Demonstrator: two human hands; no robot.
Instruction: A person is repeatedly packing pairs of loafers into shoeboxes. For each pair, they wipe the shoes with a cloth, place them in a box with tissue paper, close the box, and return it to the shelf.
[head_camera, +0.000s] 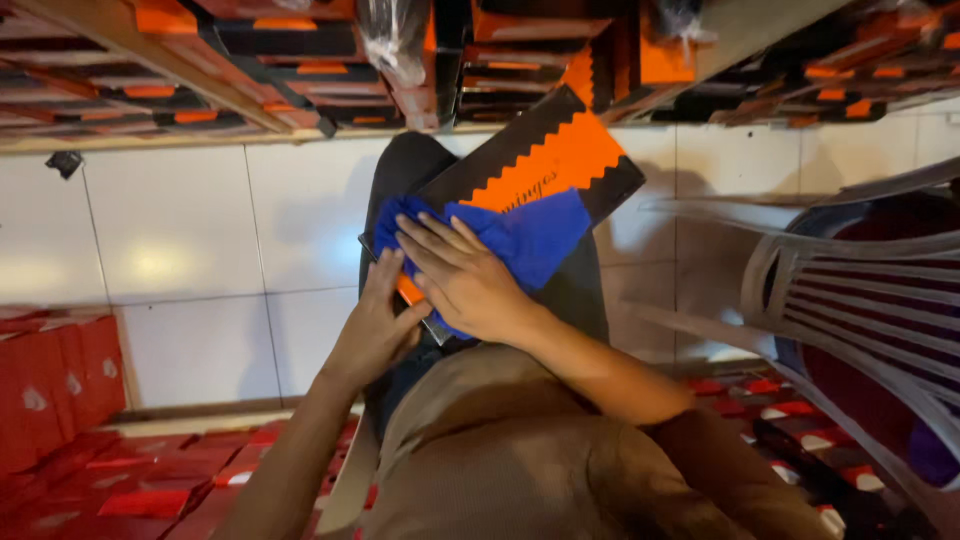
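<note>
A flat black and orange box (560, 160) with a zigzag pattern rests on my lap, tilted away from me. A blue cloth (535, 238) lies across its lid. My right hand (462, 283) presses flat on the cloth near the box's lower left corner, fingers spread toward the left. My left hand (375, 322) grips the near edge of the box from underneath, right beside the right hand. Part of the box's near corner is hidden under both hands.
Stacks of orange and black boxes (300, 60) fill the far side beyond a white tiled floor (180, 250). Red boxes (55, 385) sit at the near left and more around my legs. Stacked grey and blue plastic chairs (860, 300) stand at the right.
</note>
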